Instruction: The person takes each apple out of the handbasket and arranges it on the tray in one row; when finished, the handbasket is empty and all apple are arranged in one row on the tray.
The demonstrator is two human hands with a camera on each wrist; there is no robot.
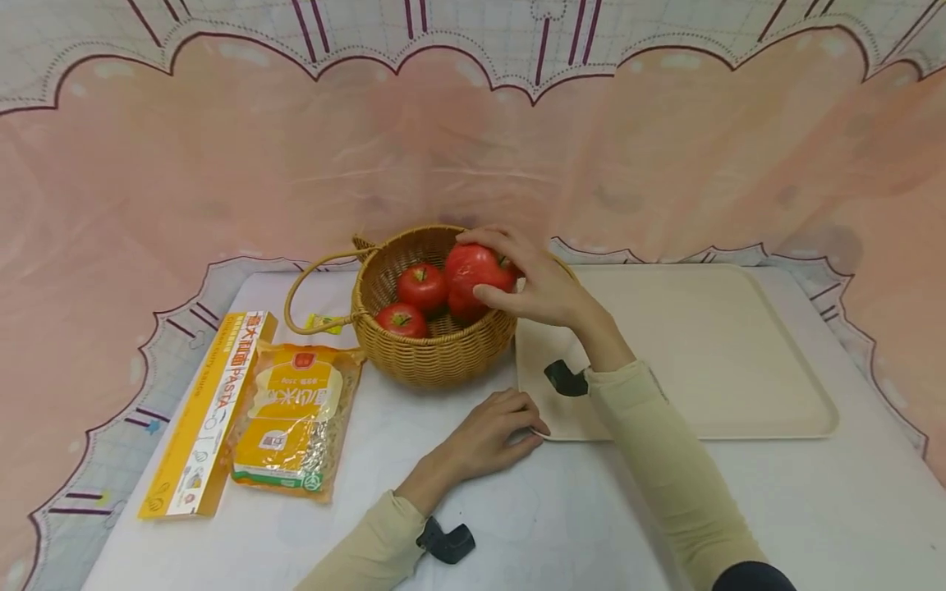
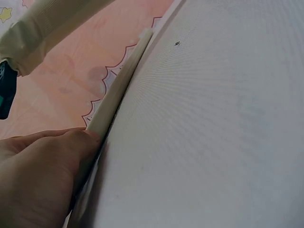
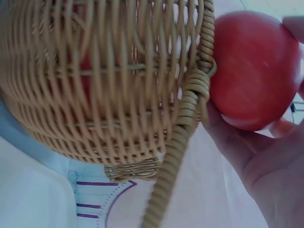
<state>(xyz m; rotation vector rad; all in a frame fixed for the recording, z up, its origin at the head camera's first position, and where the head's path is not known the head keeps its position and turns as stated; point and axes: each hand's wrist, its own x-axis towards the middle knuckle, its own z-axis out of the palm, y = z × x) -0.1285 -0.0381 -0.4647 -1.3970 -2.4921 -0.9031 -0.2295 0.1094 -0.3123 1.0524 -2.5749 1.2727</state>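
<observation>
My right hand (image 1: 543,283) grips a red apple (image 1: 473,267) at the right side of a round wicker basket (image 1: 432,361). Seen from the right wrist, the held apple (image 3: 256,71) is level with the basket's rim, fingers spread around it. Other red apples (image 1: 422,286) lie inside the basket, partly hidden by its wall and the held fruit. My left hand (image 1: 491,431) holds the near left corner of a cream rectangular tray (image 1: 702,353). In the left wrist view, its fingers are right at the tray's edge (image 2: 118,88).
Left of the basket lie a yellow and white pasta box (image 1: 203,419) and a clear-and-orange food packet (image 1: 291,419). A small yellow wrapper (image 1: 323,323) shows inside the basket's looped handle (image 1: 291,300). Behind the white table hangs a pink patterned cloth (image 1: 296,164).
</observation>
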